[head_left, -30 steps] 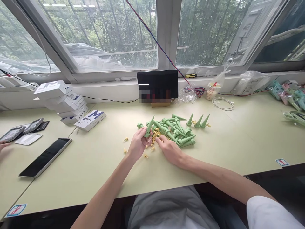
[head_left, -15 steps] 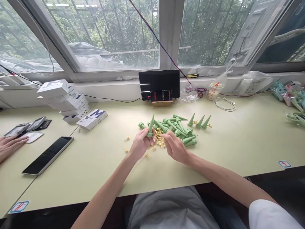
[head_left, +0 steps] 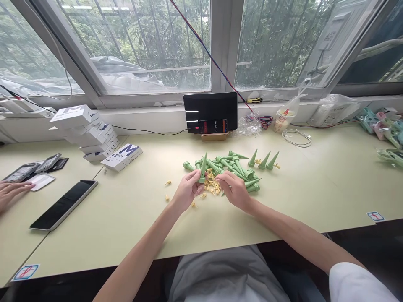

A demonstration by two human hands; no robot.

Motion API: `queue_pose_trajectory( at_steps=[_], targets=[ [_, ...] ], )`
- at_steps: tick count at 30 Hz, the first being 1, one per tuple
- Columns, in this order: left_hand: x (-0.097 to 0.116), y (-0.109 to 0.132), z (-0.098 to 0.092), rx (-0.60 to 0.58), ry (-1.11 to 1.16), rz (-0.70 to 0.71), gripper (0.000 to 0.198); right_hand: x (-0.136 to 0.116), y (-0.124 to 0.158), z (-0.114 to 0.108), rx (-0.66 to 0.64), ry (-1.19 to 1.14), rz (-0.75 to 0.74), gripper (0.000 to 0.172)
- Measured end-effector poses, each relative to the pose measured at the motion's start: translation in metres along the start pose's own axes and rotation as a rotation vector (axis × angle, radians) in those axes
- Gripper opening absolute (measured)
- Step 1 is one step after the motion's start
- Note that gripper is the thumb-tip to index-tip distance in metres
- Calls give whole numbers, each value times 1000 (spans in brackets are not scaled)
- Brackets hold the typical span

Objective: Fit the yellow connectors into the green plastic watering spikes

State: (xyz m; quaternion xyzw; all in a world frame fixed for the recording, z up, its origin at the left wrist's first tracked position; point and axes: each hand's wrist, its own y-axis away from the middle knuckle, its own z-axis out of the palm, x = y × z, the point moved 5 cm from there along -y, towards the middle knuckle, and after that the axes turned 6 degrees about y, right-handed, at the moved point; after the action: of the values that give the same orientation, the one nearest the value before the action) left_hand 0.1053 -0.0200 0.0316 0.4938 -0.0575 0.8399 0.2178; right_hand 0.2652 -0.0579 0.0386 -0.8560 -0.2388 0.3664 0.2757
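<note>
A green spike [head_left: 203, 167] stands tip-up above the table [head_left: 126, 209], its base pinched in the closed fingers of the left hand [head_left: 185, 193] — just beside scattered yellow pegs [head_left: 211, 184] and a pile of spikes [head_left: 236, 167]. The right hand [head_left: 234, 192] curls close by, and what it holds cannot be told. The step in hand looks like pairing peg with spike — work that calls for fine alignment.
</note>
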Motion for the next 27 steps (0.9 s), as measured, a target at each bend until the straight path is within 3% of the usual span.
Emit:
queue_pose_trajectory(
  at_steps=[12, 17, 27],
  targets=[
    [-1, 1, 6, -98, 33, -19, 25, -6, -2, -11, 127, -137, -33, 23],
    [0, 2, 8, -128, 27, -18, 25, -8, -3, -9, 93, -111, -46, 23],
    [0, 2, 8, -104, -90, -5, 28, -8, -3, -8, 180, -216, -144, 18]
  ],
)
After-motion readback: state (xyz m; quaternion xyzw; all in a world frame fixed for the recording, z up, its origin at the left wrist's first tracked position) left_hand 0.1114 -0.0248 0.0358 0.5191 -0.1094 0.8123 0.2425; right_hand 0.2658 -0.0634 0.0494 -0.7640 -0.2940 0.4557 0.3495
